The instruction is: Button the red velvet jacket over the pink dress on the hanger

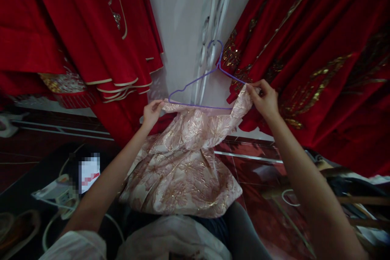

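Observation:
A pale pink dress [185, 183] with a gold floral pattern spreads over my lap, its upper edge lifted in front of me. My left hand [153, 113] pinches the dress near its left shoulder, fingers closed on the fabric. On the other side my right hand [264, 97] grips the right shoulder strap, close to the hanger's right arm. A purple wire hanger [195, 79] stands upright at the neckline, its right arm meeting the strap and its lower bar crossing the neckline. The hanger's left end lies just beside the left shoulder fabric.
Red garments with gold trim hang on the left [122, 48] and red garments with sequins on the right [307, 81]. Between them stands a white cabinet [179, 16] with handles. A black surface [103, 223] holds a cable and small items at lower left. Clutter lies at lower right.

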Demonstrator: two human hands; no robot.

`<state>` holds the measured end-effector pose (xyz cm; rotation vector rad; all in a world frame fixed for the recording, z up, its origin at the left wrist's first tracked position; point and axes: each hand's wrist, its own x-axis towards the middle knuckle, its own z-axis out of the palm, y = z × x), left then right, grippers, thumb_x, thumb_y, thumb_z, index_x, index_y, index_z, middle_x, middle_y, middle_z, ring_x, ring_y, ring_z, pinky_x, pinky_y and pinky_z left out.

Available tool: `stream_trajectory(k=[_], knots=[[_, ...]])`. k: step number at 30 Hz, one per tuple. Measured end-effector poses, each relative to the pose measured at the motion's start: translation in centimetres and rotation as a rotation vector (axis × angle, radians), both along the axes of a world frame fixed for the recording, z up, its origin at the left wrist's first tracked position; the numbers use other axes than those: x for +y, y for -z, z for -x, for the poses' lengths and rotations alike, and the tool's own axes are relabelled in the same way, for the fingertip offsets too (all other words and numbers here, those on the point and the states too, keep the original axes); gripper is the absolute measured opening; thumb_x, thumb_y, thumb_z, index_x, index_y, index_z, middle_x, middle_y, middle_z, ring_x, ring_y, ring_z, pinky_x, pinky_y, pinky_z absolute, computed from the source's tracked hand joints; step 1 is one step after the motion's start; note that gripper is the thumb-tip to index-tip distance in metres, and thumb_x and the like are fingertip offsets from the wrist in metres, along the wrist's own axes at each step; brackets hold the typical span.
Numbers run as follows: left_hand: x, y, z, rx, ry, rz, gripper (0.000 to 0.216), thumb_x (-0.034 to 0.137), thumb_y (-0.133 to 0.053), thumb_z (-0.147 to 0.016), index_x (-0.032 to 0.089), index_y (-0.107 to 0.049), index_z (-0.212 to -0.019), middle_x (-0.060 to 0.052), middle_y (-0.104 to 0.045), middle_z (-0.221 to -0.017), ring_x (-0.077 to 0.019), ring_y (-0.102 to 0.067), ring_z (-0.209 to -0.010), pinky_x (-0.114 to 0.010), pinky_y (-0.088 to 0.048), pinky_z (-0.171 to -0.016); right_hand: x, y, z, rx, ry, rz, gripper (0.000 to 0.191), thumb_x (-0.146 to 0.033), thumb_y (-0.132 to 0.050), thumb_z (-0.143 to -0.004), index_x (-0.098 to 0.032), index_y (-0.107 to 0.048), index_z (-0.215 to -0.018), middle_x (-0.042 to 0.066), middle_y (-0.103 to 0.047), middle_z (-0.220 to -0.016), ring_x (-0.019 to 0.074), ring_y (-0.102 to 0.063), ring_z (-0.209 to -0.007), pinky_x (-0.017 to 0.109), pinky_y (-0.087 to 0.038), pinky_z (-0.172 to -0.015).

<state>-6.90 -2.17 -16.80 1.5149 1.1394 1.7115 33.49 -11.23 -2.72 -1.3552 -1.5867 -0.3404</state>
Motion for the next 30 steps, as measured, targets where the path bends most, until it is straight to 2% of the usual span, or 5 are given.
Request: stream_trajectory(k=[10, 15, 22, 27, 30], knots=[[0.3, -1.8, -0.4, -0.121, 0.299, 0.223, 0.047, 0.056, -0.075, -0.064, 0.016, -0.068, -0.088, -0.006, -0.071, -0.090, -0.0162, -0.065, -0.080, -0.030, -0.053, -0.077, 0.0, 0.0, -0.1, -0.025, 0.013, -0.002, 0.025, -0.044, -0.058, -0.087, -0.020, -0.064, -0.087, 0.004, -0.069, -0.081, 0.0189, -0.063, -0.073, 0.031, -0.047, -0.073], [0.5, -4.3, -1.7, -0.071, 0.284, 0.147, 0.049, 0.054, -0.077, -0.063, 0.015, -0.069, -0.091, -0.007, -0.072, -0.090, -0.0170, -0.065, -0.079, -0.028, -0.051, -0.072, 0.2, 0.0, -0.4, -0.022, -0.033, -0.005, 0.025, -0.044, -0.058, -0.087, -0.020, -0.065, -0.086, 0.004, -0.068, -0.079, 0.0169, -0.060, -0.070, 0.029, -0.046, -0.068], [2.1, -7.9, -4.6, 0.154, 0.431, 0.024, 0.051, 0.057, -0.076, -0.063, 0.014, -0.072, -0.091, -0.008, -0.073, -0.092, -0.0185, -0.065, -0.084, -0.027, -0.050, -0.075, 0.5, -0.4, -0.9, 0.010, -0.060, -0.006, 0.024, -0.045, -0.061, -0.085, -0.022, -0.065, -0.084, 0.002, -0.065, -0.073, 0.0154, -0.056, -0.063, 0.029, -0.044, -0.060], [3.8, -4.4, -3.6, 0.047, 0.454, 0.259, 0.061, 0.068, -0.048, -0.082, 0.013, -0.068, -0.099, -0.013, -0.071, -0.097, -0.0223, -0.066, -0.089, -0.032, -0.052, -0.077, 1.4, -0.4, -1.5, 0.047, -0.094, 0.000, 0.025, -0.047, -0.062, -0.083, -0.022, -0.063, -0.080, 0.001, -0.062, -0.070, 0.0148, -0.055, -0.062, 0.028, -0.043, -0.058], [4.9, -0.5, -3.5, 0.308, 0.127, 0.333, 0.042, 0.050, -0.044, -0.088, 0.014, -0.065, -0.090, -0.012, -0.068, -0.090, -0.0239, -0.064, -0.088, -0.036, -0.052, -0.077, 1.6, -0.2, -1.7, 0.054, -0.106, 0.005, 0.025, -0.047, -0.062, -0.083, -0.022, -0.062, -0.080, 0.000, -0.062, -0.070, 0.0143, -0.055, -0.062, 0.028, -0.042, -0.059]])
